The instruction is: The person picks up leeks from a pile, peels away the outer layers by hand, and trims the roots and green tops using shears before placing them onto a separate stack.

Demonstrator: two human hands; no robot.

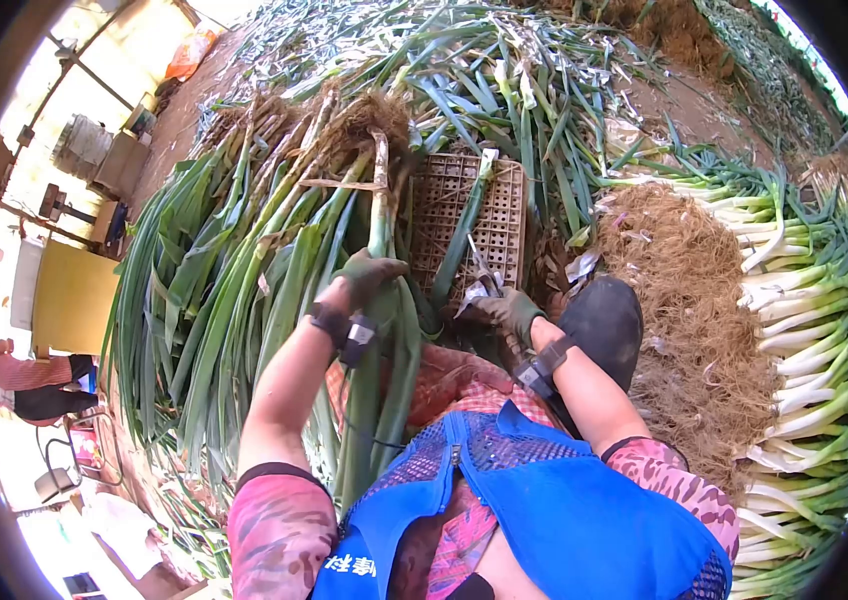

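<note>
My left hand (369, 275), in a dark glove, is closed around the stalk of a leek (380, 200). Its roots point away from me and its long green leaves hang down past my forearm. In my gloved right hand (511, 312) is a thin tool (482, 262), whose tip reaches over an upturned plastic crate (499, 215); the fingers partly hide its handle. One leek leaf (466, 225) lies across the crate. Left of my left hand rests a big pile of untrimmed leeks (234, 230) with brown roots.
Cleaned leeks (794, 330) with white stems form a curved row on the right, beside a heap of cut roots (684, 320). Leaf scraps (504, 60) cover the ground ahead. A person (34, 385) is at the far left near a yellow panel (74, 300).
</note>
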